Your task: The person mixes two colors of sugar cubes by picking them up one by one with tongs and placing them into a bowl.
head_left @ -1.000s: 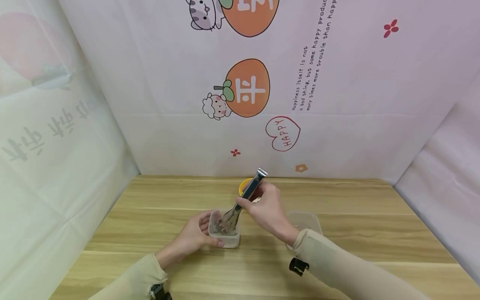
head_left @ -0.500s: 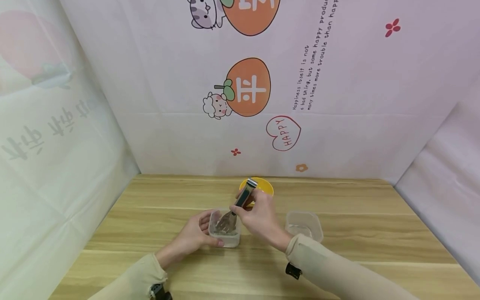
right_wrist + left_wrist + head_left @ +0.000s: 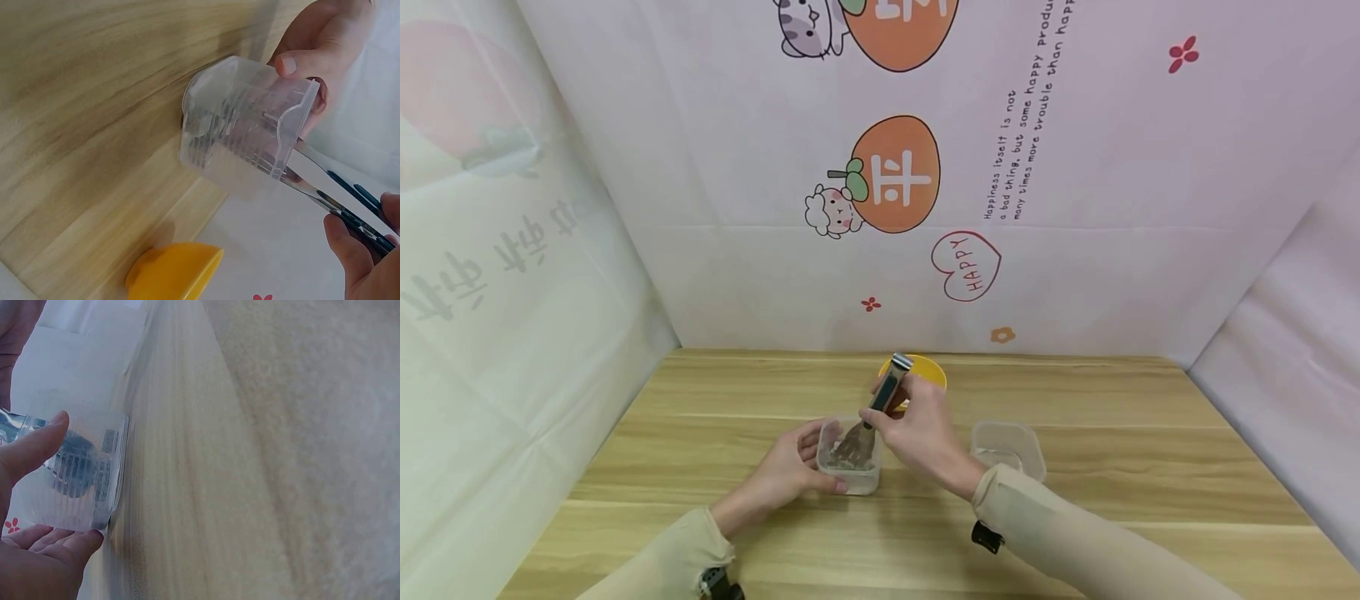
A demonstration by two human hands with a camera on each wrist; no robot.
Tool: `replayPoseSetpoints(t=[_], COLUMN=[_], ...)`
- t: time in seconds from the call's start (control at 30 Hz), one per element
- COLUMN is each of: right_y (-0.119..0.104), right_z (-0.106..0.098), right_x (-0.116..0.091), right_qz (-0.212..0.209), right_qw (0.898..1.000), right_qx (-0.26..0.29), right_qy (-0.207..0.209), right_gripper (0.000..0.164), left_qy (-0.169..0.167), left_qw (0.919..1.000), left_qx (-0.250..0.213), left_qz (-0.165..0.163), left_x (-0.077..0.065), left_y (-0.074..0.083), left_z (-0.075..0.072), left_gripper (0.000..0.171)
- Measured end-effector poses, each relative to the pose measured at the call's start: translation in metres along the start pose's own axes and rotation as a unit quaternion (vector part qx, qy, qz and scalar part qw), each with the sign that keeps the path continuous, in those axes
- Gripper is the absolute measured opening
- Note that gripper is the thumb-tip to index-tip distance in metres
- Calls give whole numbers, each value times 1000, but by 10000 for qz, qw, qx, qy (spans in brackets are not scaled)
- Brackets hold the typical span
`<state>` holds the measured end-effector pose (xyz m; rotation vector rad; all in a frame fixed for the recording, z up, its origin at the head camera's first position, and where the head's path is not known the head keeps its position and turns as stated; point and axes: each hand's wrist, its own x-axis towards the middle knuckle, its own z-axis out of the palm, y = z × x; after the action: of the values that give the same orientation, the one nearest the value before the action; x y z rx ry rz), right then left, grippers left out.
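Note:
In the head view, my left hand (image 3: 784, 473) holds a small clear plastic container (image 3: 861, 482) on the table, thumb along the near side and fingers around the far left corner. My right hand (image 3: 927, 433) grips metal tongs (image 3: 887, 393) with dark handle panels. Their wide slotted ends reach down inside the container. The right wrist view shows both arms of the tongs (image 3: 350, 215) slanting in over the rim of the container (image 3: 250, 119), thumb and fingers squeezing from either side. Small pale bits show around the tips; I cannot tell what they are.
A yellow bowl (image 3: 929, 370) stands behind my right hand, partly covered by it. To the right, close to my right forearm, sits a second clear container (image 3: 1019, 450) with something pale at its bottom. A printed cloth wall (image 3: 1075, 283) rises along the table's back edge.
My right hand has come slightly left and down, and the tongs now sit lower in the container. More of the yellow bowl and second container shows. My left hand has stayed put.

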<state>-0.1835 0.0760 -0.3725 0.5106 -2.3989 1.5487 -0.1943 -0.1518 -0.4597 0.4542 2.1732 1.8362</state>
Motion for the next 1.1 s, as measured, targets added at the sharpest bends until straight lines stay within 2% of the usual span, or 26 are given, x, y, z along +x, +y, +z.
replayPoseSetpoints(t=[0.33,0.73,0.97,1.1], right_y=[-1,-1,-3,0], right_z=[-2,3,3,4], right_x=[-1,-2,-2,-1], right_qz=[-113,-501,-388,-425], right_qw=[9998,9977,9983,9979], right_qx=[-34,-201,-104,-241], right_qy=[-155,-418,-424,-426], right_gripper=[27,27,27,27], left_qy=[-19,10,26,-22], left_qw=[10000,9999,9999,9999], left_qx=[26,17,23,-17], left_qz=[-43,-140,-150,-136], left_x=[-1,0,-1,0], left_y=[2,2,3,2], left_z=[0,0,-1,-1], left_gripper=[99,100,99,100])
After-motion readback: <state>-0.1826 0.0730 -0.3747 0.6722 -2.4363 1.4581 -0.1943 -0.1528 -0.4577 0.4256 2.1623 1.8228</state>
